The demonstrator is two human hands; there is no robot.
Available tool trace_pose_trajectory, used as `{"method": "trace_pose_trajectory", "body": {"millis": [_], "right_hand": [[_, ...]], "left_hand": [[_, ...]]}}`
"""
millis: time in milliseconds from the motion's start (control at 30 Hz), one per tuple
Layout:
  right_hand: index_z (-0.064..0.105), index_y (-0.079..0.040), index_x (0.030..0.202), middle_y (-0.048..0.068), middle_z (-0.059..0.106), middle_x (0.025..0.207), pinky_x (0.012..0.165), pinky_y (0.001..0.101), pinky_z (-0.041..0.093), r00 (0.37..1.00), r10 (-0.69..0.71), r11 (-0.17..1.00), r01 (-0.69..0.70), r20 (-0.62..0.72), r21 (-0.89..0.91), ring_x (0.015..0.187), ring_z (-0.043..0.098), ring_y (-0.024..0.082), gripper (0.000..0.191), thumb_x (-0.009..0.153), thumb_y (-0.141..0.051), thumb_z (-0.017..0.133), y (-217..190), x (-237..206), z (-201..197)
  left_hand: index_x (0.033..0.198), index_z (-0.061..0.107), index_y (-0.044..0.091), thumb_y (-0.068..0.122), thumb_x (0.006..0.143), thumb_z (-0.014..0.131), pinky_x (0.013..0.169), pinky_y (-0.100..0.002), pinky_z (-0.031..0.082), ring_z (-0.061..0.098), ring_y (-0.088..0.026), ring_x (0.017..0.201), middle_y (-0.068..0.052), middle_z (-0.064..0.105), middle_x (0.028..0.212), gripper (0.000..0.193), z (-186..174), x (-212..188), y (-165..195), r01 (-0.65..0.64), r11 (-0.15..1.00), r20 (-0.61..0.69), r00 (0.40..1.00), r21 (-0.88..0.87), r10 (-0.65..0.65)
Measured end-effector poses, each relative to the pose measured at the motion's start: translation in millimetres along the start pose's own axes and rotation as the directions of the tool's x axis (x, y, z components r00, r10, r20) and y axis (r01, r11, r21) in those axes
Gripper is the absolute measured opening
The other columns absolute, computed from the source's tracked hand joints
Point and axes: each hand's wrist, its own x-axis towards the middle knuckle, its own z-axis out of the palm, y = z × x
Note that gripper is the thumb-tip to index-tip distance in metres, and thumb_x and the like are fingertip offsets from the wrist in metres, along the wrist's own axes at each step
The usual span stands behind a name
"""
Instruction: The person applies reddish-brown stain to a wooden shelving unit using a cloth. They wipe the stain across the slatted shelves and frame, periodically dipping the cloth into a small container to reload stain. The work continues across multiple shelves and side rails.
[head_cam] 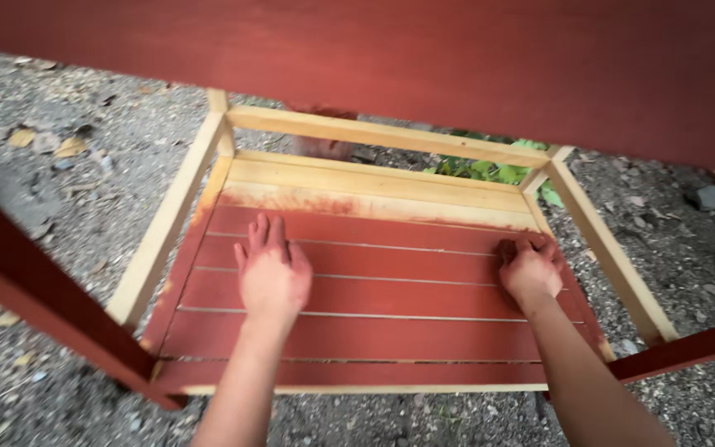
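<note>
Head view looked down through a wooden frame at a slatted lower shelf [366,323], set on gravel ground [51,190]. Left hand [272,273] lay flat, palm down, fingers spread loosely on the red-stained slats, its grip released and holding nothing. Right hand [531,269] was bunched at the right end of the shelf, fingers curled over something dark red, likely a staining rag [508,251]; the grip looked clenched on it, though the rag was mostly hidden. Progress, judged from the colour: about five front slats were coated red, and the red faded out in a ragged edge on the next slat back. The rear slats [374,178] remained bare pale wood. The back rail [382,136], left side rail [167,228] and right side rail [606,248] were also unstained, apart from some smears at the left corner. A wide red panel [424,58] across the top of the picture and the red legs [35,290] at front left and front right were already coloured. No containers were visible: no stain tin, tray or bucket in view. Green leaves [490,170] showed behind the frame.
</note>
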Motion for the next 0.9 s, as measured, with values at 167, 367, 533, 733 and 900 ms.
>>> {"method": "trace_pose_trajectory", "body": {"millis": [167, 367, 533, 733, 900], "right_hand": [[0.059, -0.025, 0.138, 0.009, 0.068, 0.129, 0.087, 0.0480, 0.060, 0.941, -0.159, 0.986, 0.167, 0.300, -0.004, 0.112, 0.070, 0.028, 0.039, 0.101, -0.036, 0.051, -124, -96, -24], [0.067, -0.023, 0.122, 0.005, 0.068, 0.118, 0.068, 0.0440, 0.059, 0.618, -0.779, 0.618, 0.730, 0.105, 0.293, 0.092, 0.072, 0.023, 0.026, 0.101, -0.026, 0.052, -342, -281, -87], [0.065, -0.025, 0.124, 0.007, 0.064, 0.118, 0.063, 0.0450, 0.057, 0.593, -0.798, 0.600, 0.764, 0.108, 0.238, 0.085, 0.070, 0.026, 0.031, 0.094, -0.024, 0.058, -269, -274, -73], [0.062, -0.029, 0.130, 0.014, 0.059, 0.117, 0.063, 0.0492, 0.057, 0.773, -0.631, 0.770, 0.614, 0.064, 0.172, 0.086, 0.067, 0.035, 0.047, 0.084, -0.023, 0.065, -104, -212, -65], [0.061, -0.029, 0.132, 0.018, 0.057, 0.125, 0.086, 0.0518, 0.053, 0.850, -0.520, 0.819, 0.525, -0.086, 0.234, 0.112, 0.058, 0.044, 0.046, 0.087, -0.029, 0.067, -44, -180, -57]], "left_hand": [[0.142, 0.056, 0.010, 0.027, 0.101, 0.042, 0.121, -0.056, 0.018, 0.035, -0.032, 0.149, -0.016, 0.046, 0.156, 0.046, -37, -2, -32, 0.113, 0.975, 0.068, 0.992, -0.193, -0.102], [0.136, 0.065, 0.012, 0.031, 0.104, 0.046, 0.114, -0.048, 0.047, 0.060, -0.034, 0.125, -0.019, 0.067, 0.129, 0.041, -56, 5, -29, 0.154, 0.954, 0.055, 0.988, -0.257, -0.145], [0.131, 0.063, 0.013, 0.031, 0.101, 0.048, 0.117, -0.055, 0.034, 0.046, -0.033, 0.139, -0.015, 0.056, 0.143, 0.038, -38, -3, 0, 0.075, 0.996, 0.103, 0.992, -0.054, -0.069], [0.158, 0.029, 0.005, 0.030, 0.097, 0.046, 0.124, -0.051, 0.014, 0.018, -0.034, 0.155, -0.017, 0.021, 0.168, 0.068, 7, -35, 66, 0.013, 0.999, 0.129, 0.991, 0.047, -0.019], [0.158, 0.025, 0.005, 0.029, 0.094, 0.046, 0.124, -0.049, 0.012, 0.013, -0.031, 0.156, -0.014, 0.012, 0.170, 0.071, -26, -69, 87, -0.021, 0.994, 0.301, 0.954, 0.109, -0.013]]}}
